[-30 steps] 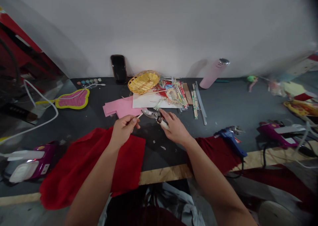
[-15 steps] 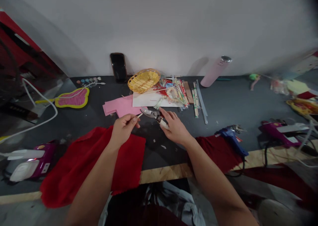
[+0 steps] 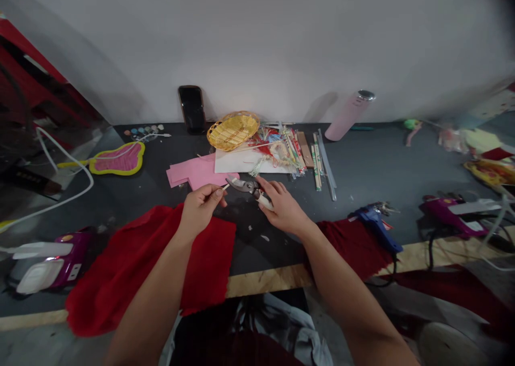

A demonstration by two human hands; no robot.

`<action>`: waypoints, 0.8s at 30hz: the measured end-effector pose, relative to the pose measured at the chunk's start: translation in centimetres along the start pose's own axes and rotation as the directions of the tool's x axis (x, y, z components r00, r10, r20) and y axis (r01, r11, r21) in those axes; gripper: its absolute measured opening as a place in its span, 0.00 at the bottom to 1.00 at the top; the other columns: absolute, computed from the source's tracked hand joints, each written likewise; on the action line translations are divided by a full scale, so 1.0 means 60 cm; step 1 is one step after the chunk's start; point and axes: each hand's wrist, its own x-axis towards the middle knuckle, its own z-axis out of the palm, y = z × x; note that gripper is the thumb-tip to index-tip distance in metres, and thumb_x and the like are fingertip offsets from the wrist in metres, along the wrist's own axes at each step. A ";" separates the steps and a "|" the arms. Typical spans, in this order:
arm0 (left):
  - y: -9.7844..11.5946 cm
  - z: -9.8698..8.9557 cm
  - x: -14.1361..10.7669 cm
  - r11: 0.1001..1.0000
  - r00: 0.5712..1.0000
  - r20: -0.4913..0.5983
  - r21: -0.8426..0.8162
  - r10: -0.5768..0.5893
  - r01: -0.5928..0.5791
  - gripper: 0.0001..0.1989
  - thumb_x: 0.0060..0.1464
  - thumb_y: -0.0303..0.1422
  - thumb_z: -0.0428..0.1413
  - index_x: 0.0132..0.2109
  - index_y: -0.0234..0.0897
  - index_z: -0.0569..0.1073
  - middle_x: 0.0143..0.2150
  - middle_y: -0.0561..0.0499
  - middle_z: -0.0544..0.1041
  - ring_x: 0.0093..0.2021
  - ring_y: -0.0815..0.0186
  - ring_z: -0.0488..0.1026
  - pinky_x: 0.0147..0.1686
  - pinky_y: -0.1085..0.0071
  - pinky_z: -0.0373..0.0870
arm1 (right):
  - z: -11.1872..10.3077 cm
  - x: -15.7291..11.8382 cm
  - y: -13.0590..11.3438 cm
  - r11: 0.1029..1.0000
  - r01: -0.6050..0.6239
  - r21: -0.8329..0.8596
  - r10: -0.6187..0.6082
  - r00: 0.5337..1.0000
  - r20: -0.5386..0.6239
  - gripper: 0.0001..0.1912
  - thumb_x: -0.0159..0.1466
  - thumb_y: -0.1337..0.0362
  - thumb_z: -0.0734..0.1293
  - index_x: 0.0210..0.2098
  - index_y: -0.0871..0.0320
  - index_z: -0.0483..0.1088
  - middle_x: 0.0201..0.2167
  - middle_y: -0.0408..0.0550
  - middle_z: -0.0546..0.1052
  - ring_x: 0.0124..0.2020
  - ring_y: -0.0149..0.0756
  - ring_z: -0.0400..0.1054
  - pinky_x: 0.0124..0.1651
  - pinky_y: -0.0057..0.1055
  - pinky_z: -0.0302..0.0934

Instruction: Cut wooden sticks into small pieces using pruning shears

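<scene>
Two bare hands work close together over a dark tabletop (image 3: 358,173). The left hand (image 3: 199,211) is closed in a pinch on a thin wooden stick (image 3: 223,187), whose end lies just beside the blade tips of the pruning shears (image 3: 245,186). The right hand (image 3: 285,207) is curled firmly around the shears' pale handle, and the blades stand slightly parted. Just beyond them lies pink paper (image 3: 193,174), beside a white card (image 3: 249,163). A red cloth (image 3: 209,264) lies under the left forearm, and a dark red cloth (image 3: 350,250) lies near the right. Farther out are a wicker basket (image 3: 233,131) and a blue glue gun (image 3: 376,229).
</scene>
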 end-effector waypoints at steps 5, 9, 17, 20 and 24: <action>0.002 0.000 0.000 1.000 1.000 -0.007 -0.005 -0.005 0.005 0.12 0.56 0.39 0.53 0.36 0.35 0.75 0.25 0.50 0.76 0.24 0.70 0.67 0.21 0.76 0.59 | 0.000 0.000 -0.003 1.000 -0.012 -0.019 0.012 1.000 0.005 0.36 0.62 0.64 0.59 0.66 0.54 0.42 0.54 0.57 0.63 0.54 0.48 0.56 0.52 0.49 0.59; 0.001 -0.001 0.000 1.000 1.000 -0.011 0.007 -0.001 0.001 0.13 0.56 0.40 0.53 0.36 0.35 0.75 0.25 0.50 0.76 0.24 0.70 0.67 0.21 0.76 0.59 | -0.002 0.000 -0.004 1.000 -0.021 0.000 0.021 1.000 -0.005 0.35 0.63 0.63 0.59 0.67 0.54 0.42 0.54 0.57 0.64 0.54 0.48 0.57 0.52 0.49 0.59; 0.000 -0.002 0.000 1.000 1.000 -0.016 0.017 0.013 -0.013 0.13 0.57 0.40 0.53 0.36 0.35 0.75 0.26 0.50 0.76 0.24 0.70 0.68 0.22 0.76 0.59 | -0.001 0.001 -0.003 0.999 -0.001 0.046 0.003 0.999 -0.047 0.34 0.63 0.63 0.59 0.66 0.55 0.43 0.54 0.56 0.64 0.54 0.47 0.57 0.55 0.48 0.58; -0.002 -0.002 0.001 1.000 1.000 -0.015 0.020 0.018 -0.018 0.12 0.57 0.39 0.53 0.35 0.35 0.75 0.26 0.50 0.76 0.25 0.70 0.68 0.22 0.76 0.59 | -0.001 0.000 -0.001 0.999 0.014 0.047 -0.012 0.999 -0.044 0.34 0.63 0.63 0.59 0.66 0.55 0.43 0.55 0.56 0.63 0.55 0.47 0.56 0.56 0.48 0.57; -0.001 -0.001 0.000 1.000 1.000 -0.017 0.022 0.011 -0.010 0.12 0.57 0.39 0.53 0.35 0.35 0.75 0.25 0.51 0.76 0.25 0.70 0.67 0.22 0.76 0.59 | -0.001 0.000 -0.001 0.999 0.002 0.043 -0.001 1.000 -0.026 0.35 0.63 0.63 0.59 0.66 0.54 0.42 0.56 0.56 0.63 0.56 0.47 0.56 0.55 0.49 0.57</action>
